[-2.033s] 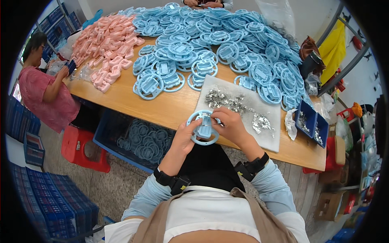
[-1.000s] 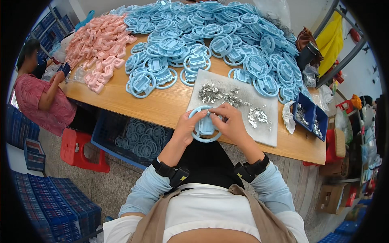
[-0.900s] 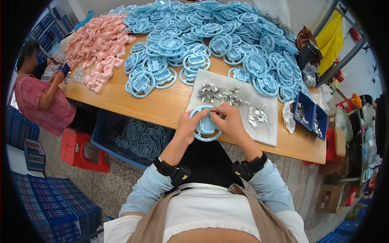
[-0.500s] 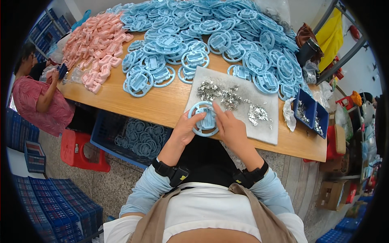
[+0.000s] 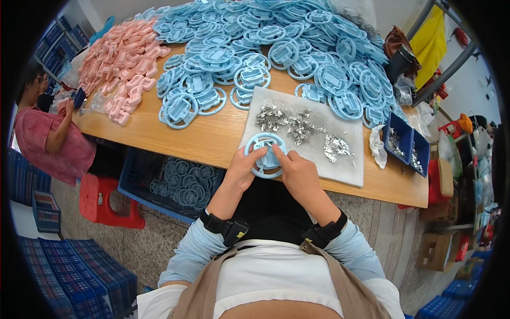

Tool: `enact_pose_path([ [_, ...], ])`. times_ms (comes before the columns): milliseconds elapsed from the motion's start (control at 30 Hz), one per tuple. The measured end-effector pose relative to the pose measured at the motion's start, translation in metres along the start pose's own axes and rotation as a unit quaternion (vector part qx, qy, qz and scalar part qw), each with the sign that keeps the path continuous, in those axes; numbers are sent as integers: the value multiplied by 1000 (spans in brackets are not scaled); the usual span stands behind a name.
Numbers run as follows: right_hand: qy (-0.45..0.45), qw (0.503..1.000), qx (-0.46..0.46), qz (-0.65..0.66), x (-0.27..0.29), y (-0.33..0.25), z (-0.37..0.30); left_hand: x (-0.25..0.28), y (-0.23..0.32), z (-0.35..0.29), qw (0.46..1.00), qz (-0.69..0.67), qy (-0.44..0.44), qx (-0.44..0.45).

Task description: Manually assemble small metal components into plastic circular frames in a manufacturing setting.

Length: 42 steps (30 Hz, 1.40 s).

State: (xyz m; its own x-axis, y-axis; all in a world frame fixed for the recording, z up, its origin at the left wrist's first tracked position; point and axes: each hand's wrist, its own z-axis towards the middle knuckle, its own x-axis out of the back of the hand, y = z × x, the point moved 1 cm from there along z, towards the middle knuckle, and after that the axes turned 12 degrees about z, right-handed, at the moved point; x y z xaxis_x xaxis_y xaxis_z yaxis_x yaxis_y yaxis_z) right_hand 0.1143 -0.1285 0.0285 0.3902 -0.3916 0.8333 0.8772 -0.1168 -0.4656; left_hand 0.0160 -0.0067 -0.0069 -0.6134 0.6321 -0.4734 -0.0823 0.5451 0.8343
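Observation:
A light blue plastic wheel-shaped part (image 5: 267, 160) is held over the table's near edge, at the front left corner of a pale mat (image 5: 345, 173). My left hand (image 5: 240, 170) grips its left rim, thumb on top. From the right, my right hand (image 5: 300, 174) reaches over the part with its index fingertip on the centre housing and the other fingers curled. A tiny dark or metallic spot shows by that fingertip, too small to name. Small silvery metal pieces (image 5: 299, 129) lie in loose heaps on the mat, just beyond my hands.
A big heap of blue wheel parts (image 5: 218, 53) covers the table's back, with pink plastic parts (image 5: 125, 69) at left. Two blue bins (image 5: 398, 139) of metal pieces stand right. Below left are a blue crate (image 5: 139, 183) and red stool (image 5: 101, 199); another person (image 5: 50, 138) works at far left.
My right index finger has moved from the wheel part's upper right rim down onto its centre. The left hand keeps its hold, and the view has shifted slightly.

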Motion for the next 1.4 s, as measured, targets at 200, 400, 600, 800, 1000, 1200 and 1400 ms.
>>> enact_pose_path([
  [200,-10,1000,-5,-12,2,-2,-1,-1,0,0,1000,4,3,-5],
  [400,-11,1000,12,-21,0,-3,0,0,-1,-1,1000,15,1,-3],
  [600,-11,999,11,-36,-7,-5,8,0,4,-1,1000,7,20,16],
  [800,177,938,-76,287,8,4,6,-11,6,-19,987,-153,40,-4],
  [1000,-54,851,-136,504,26,33,6,10,9,-28,987,61,-134,65],
  [1200,40,945,-66,319,43,77,19,1,16,-23,968,152,-169,104],
  [1400,50,995,-35,73,59,152,30,1,2,-20,996,-37,-72,34],
])
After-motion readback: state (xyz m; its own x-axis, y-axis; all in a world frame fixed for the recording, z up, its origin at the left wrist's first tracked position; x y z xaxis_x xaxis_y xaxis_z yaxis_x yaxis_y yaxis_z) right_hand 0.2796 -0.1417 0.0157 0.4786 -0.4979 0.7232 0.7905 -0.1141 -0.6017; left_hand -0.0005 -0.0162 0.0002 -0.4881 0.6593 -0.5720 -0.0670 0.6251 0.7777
